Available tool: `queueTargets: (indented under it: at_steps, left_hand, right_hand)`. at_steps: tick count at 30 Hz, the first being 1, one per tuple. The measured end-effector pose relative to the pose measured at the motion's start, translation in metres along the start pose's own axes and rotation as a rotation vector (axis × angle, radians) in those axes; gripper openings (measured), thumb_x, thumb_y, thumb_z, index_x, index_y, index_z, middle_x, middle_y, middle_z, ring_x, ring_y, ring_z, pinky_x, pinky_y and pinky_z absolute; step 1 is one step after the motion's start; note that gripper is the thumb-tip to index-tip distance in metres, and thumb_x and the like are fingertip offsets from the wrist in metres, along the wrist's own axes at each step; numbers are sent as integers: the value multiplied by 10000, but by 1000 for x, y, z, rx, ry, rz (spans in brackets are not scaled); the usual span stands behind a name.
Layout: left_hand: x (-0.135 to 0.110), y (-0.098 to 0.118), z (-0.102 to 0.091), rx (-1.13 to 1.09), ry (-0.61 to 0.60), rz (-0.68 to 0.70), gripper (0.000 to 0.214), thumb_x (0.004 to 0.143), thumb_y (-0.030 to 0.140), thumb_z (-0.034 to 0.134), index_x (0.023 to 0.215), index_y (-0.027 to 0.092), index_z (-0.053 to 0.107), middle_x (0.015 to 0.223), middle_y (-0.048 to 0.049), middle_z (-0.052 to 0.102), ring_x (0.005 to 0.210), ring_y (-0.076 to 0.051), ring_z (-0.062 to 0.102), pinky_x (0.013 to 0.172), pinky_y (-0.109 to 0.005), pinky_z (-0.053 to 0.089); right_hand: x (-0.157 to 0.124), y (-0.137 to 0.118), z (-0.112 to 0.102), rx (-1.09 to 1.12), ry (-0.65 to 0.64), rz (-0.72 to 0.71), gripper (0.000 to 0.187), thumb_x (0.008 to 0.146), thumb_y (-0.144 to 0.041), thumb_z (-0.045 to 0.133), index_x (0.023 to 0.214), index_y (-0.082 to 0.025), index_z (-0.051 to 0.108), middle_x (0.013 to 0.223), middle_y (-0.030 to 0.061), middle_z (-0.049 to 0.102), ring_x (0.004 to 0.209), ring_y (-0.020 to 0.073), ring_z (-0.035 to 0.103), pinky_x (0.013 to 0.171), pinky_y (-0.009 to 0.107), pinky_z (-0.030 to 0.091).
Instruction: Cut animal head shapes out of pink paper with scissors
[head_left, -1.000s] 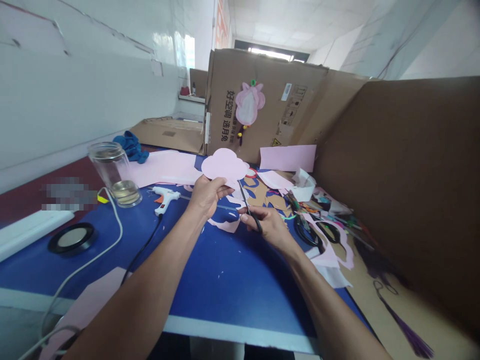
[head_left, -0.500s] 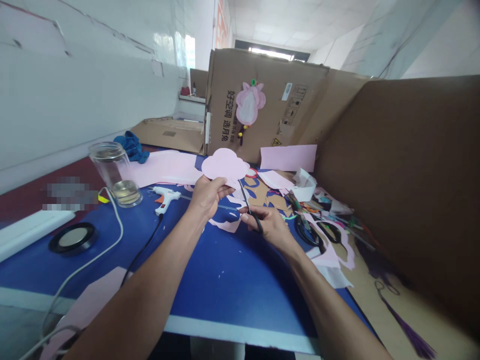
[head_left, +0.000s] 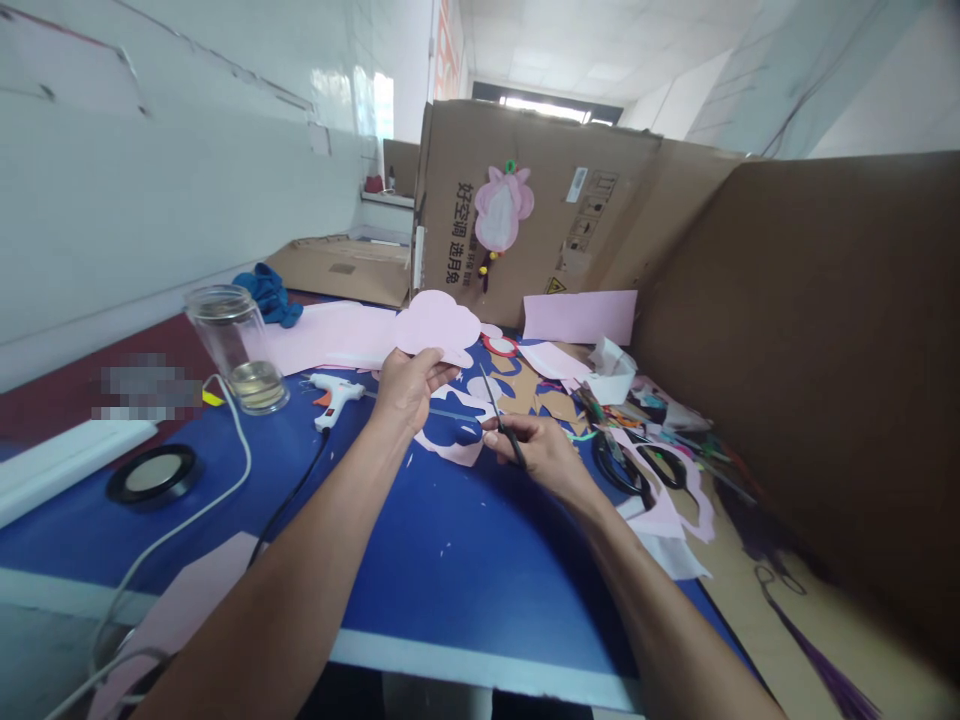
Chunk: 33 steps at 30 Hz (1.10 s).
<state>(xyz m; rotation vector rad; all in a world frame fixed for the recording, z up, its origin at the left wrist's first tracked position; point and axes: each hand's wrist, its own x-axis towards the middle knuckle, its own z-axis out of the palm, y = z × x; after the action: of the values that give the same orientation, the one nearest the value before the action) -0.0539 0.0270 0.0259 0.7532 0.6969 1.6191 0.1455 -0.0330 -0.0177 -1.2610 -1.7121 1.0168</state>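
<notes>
Pinched in my left hand (head_left: pixel 411 385) is a pink cloud-shaped paper cutout (head_left: pixel 436 322), lifted above the table with its scalloped edge facing away from me. My right hand (head_left: pixel 536 445) grips a pair of scissors (head_left: pixel 502 422) by the handles, blades pointing up and forward. A small gap separates the blades from the cutout. Below both hands lie paper offcuts, among them a curved pink strip (head_left: pixel 454 450). The handle loops are partly hidden by my right fingers.
On the left are a white glue gun (head_left: pixel 335 400), a glass jar (head_left: pixel 255 370) and a black tape roll (head_left: pixel 154 475). A cardboard box wall (head_left: pixel 622 220) with a pink paper figure (head_left: pixel 501 215) stands behind. Scraps and tools crowd the right of the blue table (head_left: pixel 450 580).
My left hand has moved the cutout slightly left, away from the scissors. The scissors stay in nearly the same place, and their blades are now clear of the paper.
</notes>
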Motion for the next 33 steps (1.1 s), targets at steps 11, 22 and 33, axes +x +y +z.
queueTargets:
  at_steps: [11,22,33]
  left_hand:
    - [-3,-11,0,-28,-42,-101,190,793,118,756,971,159,702,882,-113,793,791,-215,764,803,-344,614]
    - [-19,-31,13,-6,-139,-216,155,765,135,805,899,137,726,851,-93,792,725,-186,756,761,-311,602]
    - [-21,-28,9,90,-287,-309,249,704,121,803,947,138,749,948,-148,805,761,-218,750,749,-343,592]
  right_hand:
    - [-1,13,-1,-627,89,-11,245,856,-436,808,777,-210,756,630,-7,653,597,164,538,583,282,318]
    - [-2,6,3,-838,127,19,244,843,-409,839,768,-191,757,766,57,681,659,176,553,599,296,317]
    - [6,17,-4,-433,50,16,287,718,-368,867,946,-203,812,653,-18,625,605,144,525,561,259,309]
